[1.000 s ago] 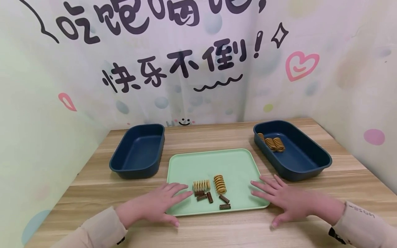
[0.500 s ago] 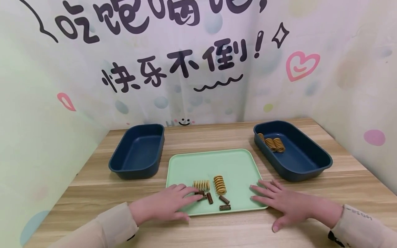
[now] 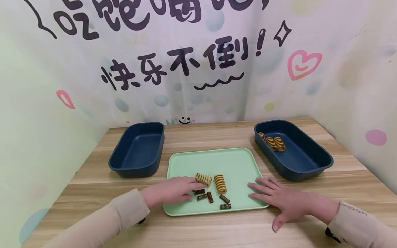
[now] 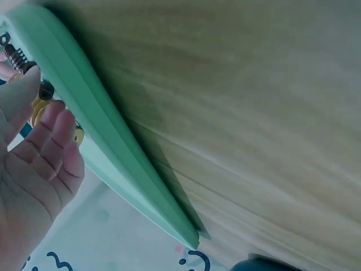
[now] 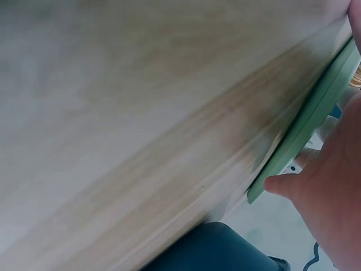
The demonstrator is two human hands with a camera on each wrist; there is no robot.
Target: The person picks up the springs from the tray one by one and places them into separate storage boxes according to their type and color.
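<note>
On the light green tray (image 3: 217,162) lie two larger springs: a pale yellow coil spring (image 3: 203,178) and, to its right, a golden one (image 3: 220,183). My left hand (image 3: 170,190) reaches over the tray's left edge, its fingertips at the pale spring, with the thumb apart from it. Several small dark springs (image 3: 210,197) lie nearer the front; the left wrist view shows one dark spring (image 4: 17,56) by the thumb. My right hand (image 3: 288,199) spreads its fingers over the tray's right edge and holds nothing.
A dark blue bin (image 3: 139,148) stands at the left back. Another blue bin (image 3: 297,151), at the right back, has several golden springs (image 3: 275,143) in its far left corner. The wooden table (image 3: 204,229) meets printed cloth behind.
My left hand has moved right and then forward over the tray. The pale yellow spring has tilted and shifted slightly away. The right hand has stayed nearly still.
</note>
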